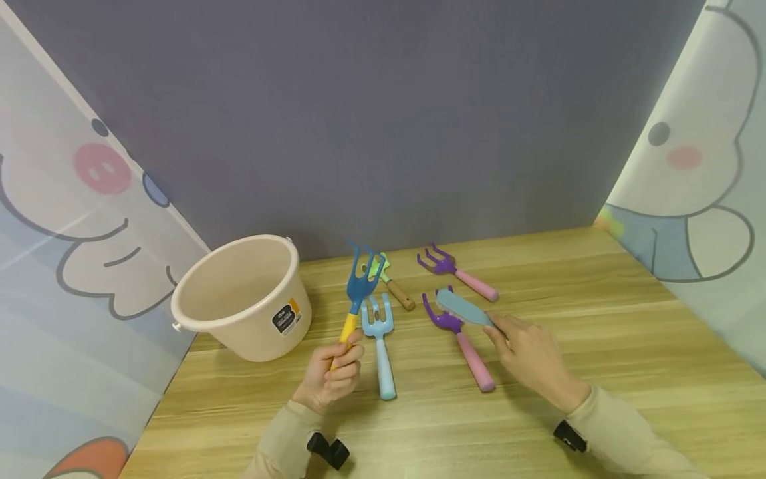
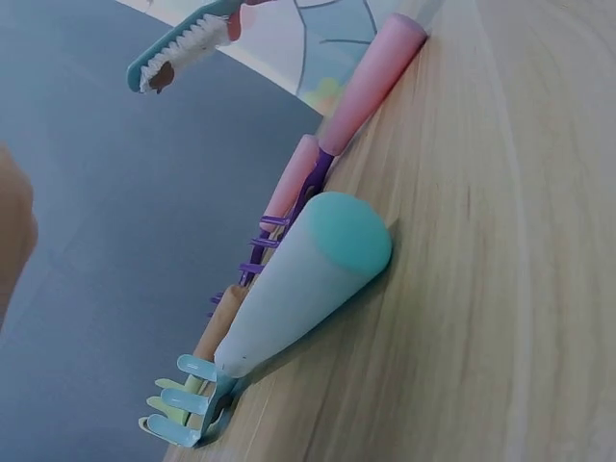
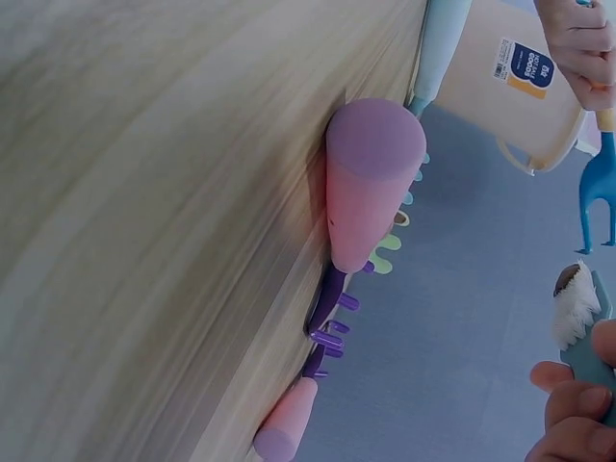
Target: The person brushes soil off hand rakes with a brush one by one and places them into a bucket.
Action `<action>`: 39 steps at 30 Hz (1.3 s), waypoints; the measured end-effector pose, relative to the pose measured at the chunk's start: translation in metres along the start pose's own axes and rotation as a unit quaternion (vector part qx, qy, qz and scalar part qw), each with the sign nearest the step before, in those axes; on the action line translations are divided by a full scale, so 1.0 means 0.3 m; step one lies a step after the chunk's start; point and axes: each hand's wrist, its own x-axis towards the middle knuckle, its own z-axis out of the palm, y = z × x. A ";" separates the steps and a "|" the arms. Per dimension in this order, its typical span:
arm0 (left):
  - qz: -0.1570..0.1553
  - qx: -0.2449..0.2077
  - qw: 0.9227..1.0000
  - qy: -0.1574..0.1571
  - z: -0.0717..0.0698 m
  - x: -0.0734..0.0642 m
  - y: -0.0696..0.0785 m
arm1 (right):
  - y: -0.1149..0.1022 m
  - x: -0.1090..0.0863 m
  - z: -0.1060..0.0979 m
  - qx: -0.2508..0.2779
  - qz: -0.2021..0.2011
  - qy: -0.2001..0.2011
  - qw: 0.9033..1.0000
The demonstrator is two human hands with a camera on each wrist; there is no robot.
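Observation:
My left hand [image 1: 335, 372] grips the yellow handle of a blue hand fork [image 1: 362, 283], its tines pointing up and away, above the table. In my right hand [image 1: 535, 356] is a light blue brush [image 1: 463, 307], held by its handle. White bristles [image 3: 576, 303] with a brown spot near the tip show in the right wrist view. The brush head hangs over a purple hand rake with a pink handle [image 1: 475, 362]. Right of my left hand lies a light blue hand fork [image 1: 384, 362]. Tines of the blue fork and the brush head are apart.
A cream bucket [image 1: 257, 336] with a black and orange label stands at the left. Farther back lie a green rake with a wooden handle [image 1: 399, 294] and another purple rake with a pink handle [image 1: 475, 285]. A grey panel [image 1: 383, 133] rises behind the wooden table [image 1: 431, 432].

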 end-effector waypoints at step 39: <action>-0.050 0.827 0.283 0.483 0.374 -0.061 0.094 | 0.009 -0.026 -0.014 0.012 0.061 -0.045 0.997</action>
